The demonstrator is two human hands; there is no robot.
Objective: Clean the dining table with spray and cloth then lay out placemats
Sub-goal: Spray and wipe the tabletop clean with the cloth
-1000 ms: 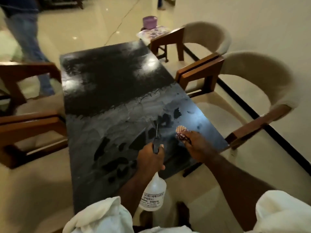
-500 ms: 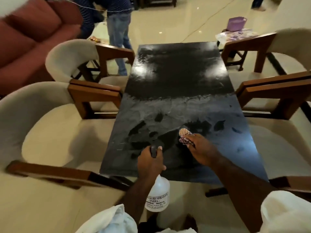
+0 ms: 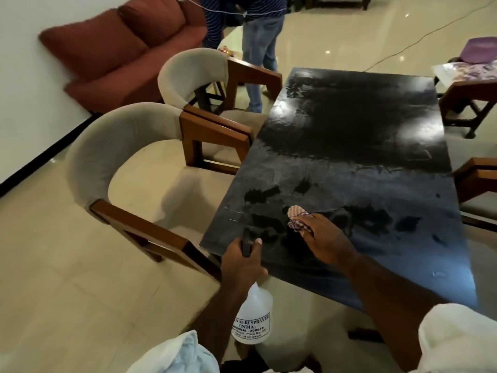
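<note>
A black glossy dining table (image 3: pixel 349 125) runs away from me, its near half misted with spray and streaked with dark wiped patches. My left hand (image 3: pixel 240 262) grips the black trigger head of a white spray bottle (image 3: pixel 254 316), held over the table's near left edge. My right hand (image 3: pixel 326 238) presses a checked pink-and-white cloth (image 3: pixel 297 218) against the wet surface near the table's front middle. Most of the cloth is hidden under my fingers.
Two beige chairs with wooden arms (image 3: pixel 129 157) stand along the table's left side, more wooden chair arms (image 3: pixel 476 173) on the right. A red sofa (image 3: pixel 121 47) lines the left wall. A person in jeans (image 3: pixel 258 49) stands beyond the chairs. A purple tub (image 3: pixel 481 48) sits on placemats far right.
My head has swung to the left, bringing the left chairs and sofa into view. Both hands keep their hold; the cloth hand stays on the near wet patch.
</note>
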